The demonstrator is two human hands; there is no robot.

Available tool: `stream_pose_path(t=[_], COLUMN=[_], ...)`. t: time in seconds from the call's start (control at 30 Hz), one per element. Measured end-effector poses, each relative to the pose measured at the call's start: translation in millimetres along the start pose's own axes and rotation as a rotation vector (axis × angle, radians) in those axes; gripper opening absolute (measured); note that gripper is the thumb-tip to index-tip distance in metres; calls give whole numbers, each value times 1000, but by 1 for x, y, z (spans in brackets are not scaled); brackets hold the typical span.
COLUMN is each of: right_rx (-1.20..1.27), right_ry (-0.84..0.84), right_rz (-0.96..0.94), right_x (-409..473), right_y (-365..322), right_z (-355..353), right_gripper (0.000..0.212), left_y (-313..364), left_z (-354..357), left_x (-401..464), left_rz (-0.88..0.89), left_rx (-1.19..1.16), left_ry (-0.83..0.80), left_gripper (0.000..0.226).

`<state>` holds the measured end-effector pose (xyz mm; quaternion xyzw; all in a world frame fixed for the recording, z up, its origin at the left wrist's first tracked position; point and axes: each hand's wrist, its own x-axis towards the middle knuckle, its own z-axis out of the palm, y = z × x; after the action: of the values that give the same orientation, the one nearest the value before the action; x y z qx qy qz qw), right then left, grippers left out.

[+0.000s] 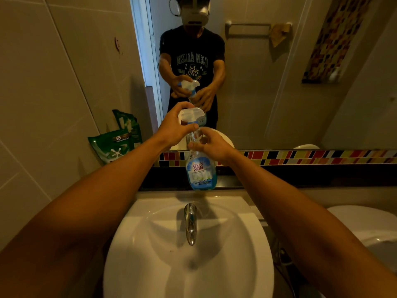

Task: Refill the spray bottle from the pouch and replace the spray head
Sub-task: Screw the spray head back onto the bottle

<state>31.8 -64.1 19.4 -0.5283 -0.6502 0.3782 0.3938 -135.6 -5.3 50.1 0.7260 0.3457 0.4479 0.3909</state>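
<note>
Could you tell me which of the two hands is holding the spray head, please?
The left hand: its grip is on the white spray head above the bottle, whereas the right hand grips the bottle's neck.

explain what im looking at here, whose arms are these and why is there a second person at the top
There is one picture, taken by a camera worn on a person's head, looking forward and down. The two bare arms reaching in from the bottom are that person's own. The figure at the top is no second person: it is their reflection in the mirror above the counter.

The left hand grips the white spray head. The right hand holds the neck of the spray bottle, which has a blue label and stands on the dark ledge behind the sink. Whether the head is fully screwed on cannot be told.

A green pouch leans against the wall on the left, and a tap sticks out over the basin.
</note>
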Motion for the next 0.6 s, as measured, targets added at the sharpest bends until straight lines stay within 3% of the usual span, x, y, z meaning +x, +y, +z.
stream_pose_path(t=[0.33,0.5,0.6], right_rx=[166,194,196], right_ry=[-86,-139,-148], right_rz=[66,130,158], right_x=[-4,-9,-10], right_y=[3,7,11], right_z=[-12,-14,-15], right_gripper=[40,55,47], left_y=[6,10,8], left_z=[0,-2,-3], left_x=[1,-2,-6], left_rz=[-19,-40,-55], left_rx=[-70,-81,-82], left_ry=[-105,-165,-178], left_gripper=[60,58,57])
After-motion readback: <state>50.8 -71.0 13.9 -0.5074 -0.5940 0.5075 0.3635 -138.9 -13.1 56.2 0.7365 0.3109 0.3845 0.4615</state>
